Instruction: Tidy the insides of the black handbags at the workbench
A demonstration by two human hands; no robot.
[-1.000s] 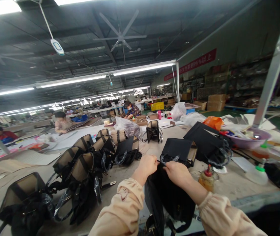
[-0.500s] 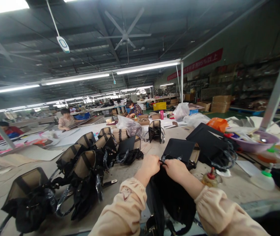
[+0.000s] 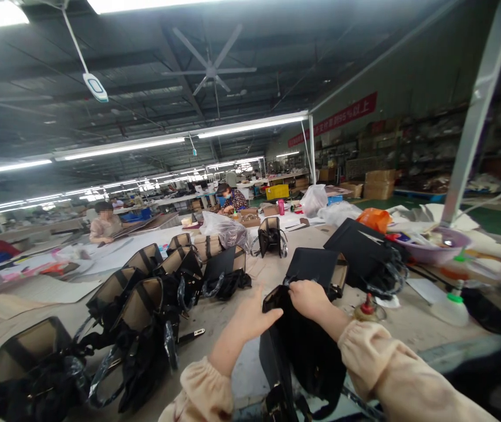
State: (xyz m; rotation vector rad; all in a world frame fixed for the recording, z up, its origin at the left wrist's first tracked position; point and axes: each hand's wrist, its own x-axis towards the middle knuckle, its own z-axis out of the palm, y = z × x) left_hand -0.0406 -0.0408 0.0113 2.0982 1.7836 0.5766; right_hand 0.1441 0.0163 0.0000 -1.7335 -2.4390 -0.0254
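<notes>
A black handbag [image 3: 316, 351] stands at the front edge of the table, right before me. My right hand [image 3: 311, 300] is closed on its upper rim, fingers pinching the black material. To the left of the bag, my left hand [image 3: 250, 319] is open, with its thumb stretched toward the rim; it seems to hold nothing. Just beyond my right hand lies another black bag with a flat panel [image 3: 312, 266]. Several unfinished-looking black bags with beige insides [image 3: 142, 302] stand to the left. Near them lies a small black-handled tool [image 3: 192, 336].
A red-capped bottle [image 3: 367, 308] and a green-capped bottle [image 3: 450, 310] stand on the right. Behind them is a cluttered purple basin [image 3: 435, 253]. One black bag [image 3: 270, 237] stands farther back. Co-workers sit across the tables, one in a patterned top [image 3: 236, 199].
My left hand has let go of the bag's rim and moved left and down, its fingers opening. My right hand still grips the rim. The view has shifted slightly.
</notes>
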